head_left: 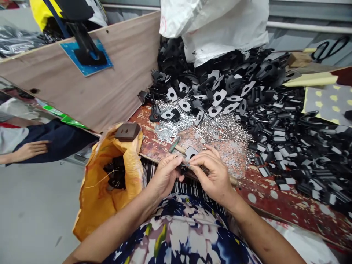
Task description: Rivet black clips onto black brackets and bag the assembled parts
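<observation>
My left hand (168,174) is closed on a small black plastic part with a grey face (190,152), held above the near edge of the red worn table. From the right, my right hand (213,172) pinches a thin metal pin (185,165) between thumb and forefinger, level against the dark part. The fingers hide most of the part's lower half. Just beyond my hands lies a hammer with a green head (174,145). Behind it are piles of silvery pins (176,126) and several black parts with grey faces (219,98).
An orange-yellow sack (90,194) with black parts stands at left, a brown block (128,132) on its rim. A wooden board (129,55) rises behind it. Small black pieces (280,139) cover the right side. Another person's hand (33,150) shows at far left.
</observation>
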